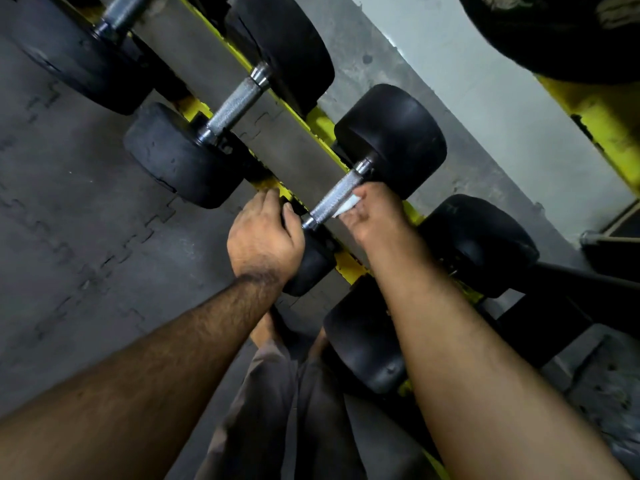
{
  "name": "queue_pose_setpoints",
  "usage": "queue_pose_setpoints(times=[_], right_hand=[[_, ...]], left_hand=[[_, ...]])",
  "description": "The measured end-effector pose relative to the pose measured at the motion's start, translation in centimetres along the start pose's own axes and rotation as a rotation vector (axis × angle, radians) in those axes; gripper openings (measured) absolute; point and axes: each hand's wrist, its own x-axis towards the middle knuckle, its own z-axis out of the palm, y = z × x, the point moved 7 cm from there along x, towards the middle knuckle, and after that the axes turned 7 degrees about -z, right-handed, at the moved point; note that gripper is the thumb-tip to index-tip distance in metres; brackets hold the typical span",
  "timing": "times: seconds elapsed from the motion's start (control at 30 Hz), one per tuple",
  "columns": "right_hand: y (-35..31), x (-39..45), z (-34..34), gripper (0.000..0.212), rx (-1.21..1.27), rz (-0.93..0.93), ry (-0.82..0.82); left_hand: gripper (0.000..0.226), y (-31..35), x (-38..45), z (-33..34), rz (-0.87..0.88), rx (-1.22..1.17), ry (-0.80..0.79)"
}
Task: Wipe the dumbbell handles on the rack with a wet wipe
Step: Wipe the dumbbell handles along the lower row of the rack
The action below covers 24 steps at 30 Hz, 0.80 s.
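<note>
Grey interlocking floor mats and a pale wall frame a yellow rack (323, 124) that runs diagonally through the view, carrying a row of black dumbbells. Nearest the person on that rack sits the dumbbell being worked on, its knurled steel handle (337, 197) between two round black heads.

Judging by the position of the hands, the wiping is under way on this one handle. The right hand (375, 213) pinches a small white wet wipe (348, 204) and presses it against the underside of the handle, toward the far head. The left hand (265, 233) curls over the near head (311, 258) of the same dumbbell, apparently steadying it.

Further along the rack from this dumbbell, a second handle (233, 107) and a third handle (123, 10) lie untouched for now; whether they have been wiped cannot be told. Another dumbbell lies closer in than the hands, its handle hidden by the right forearm.

All visible handles look bright and dry, with crosshatched grip and smooth collars.
</note>
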Motion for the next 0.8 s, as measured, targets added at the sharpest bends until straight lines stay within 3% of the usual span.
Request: queue_pose_setpoints(times=[0.13, 0.2, 0.3, 0.4, 0.53, 0.6, 0.7, 0.8], right_hand=[[-0.8, 0.1, 0.3, 0.026, -0.135, -0.087, 0.084], [1.7, -1.8, 0.5, 0.013, -0.175, -0.001, -0.039], [2.2, -2.1, 0.5, 0.010, -0.075, 0.067, -0.149], [-0.3, -0.4, 1.4, 0.001, 0.031, -0.037, -0.077], [2.8, -2.0, 1.2, 0.011, -0.145, 0.042, -0.165], [3.2, -1.5, 1.2, 0.014, -0.092, 0.104, -0.215], [1.5, 0.1, 1.8, 0.007, 0.027, 0.055, -0.202], [3.2, -0.4, 2.0, 0.011, -0.024, 0.079, -0.271]], left_hand=[[0.041, 0.2, 0.0, -0.2, 0.001, 0.003, 0.005], [0.041, 0.3, 0.0, -0.4, -0.004, 0.002, 0.014], [0.040, 0.2, 0.0, -0.2, -0.011, 0.004, 0.005], [0.035, 0.1, 0.1, -0.2, -0.015, 0.011, 0.008], [0.037, 0.2, 0.0, -0.2, -0.017, 0.026, 0.009], [0.038, 0.2, 0.0, -0.2, -0.018, 0.036, 0.011], [0.035, 0.1, 0.0, -0.1, -0.020, 0.035, 0.019], [0.038, 0.1, 0.0, 0.0, -0.019, 0.024, 0.009]])
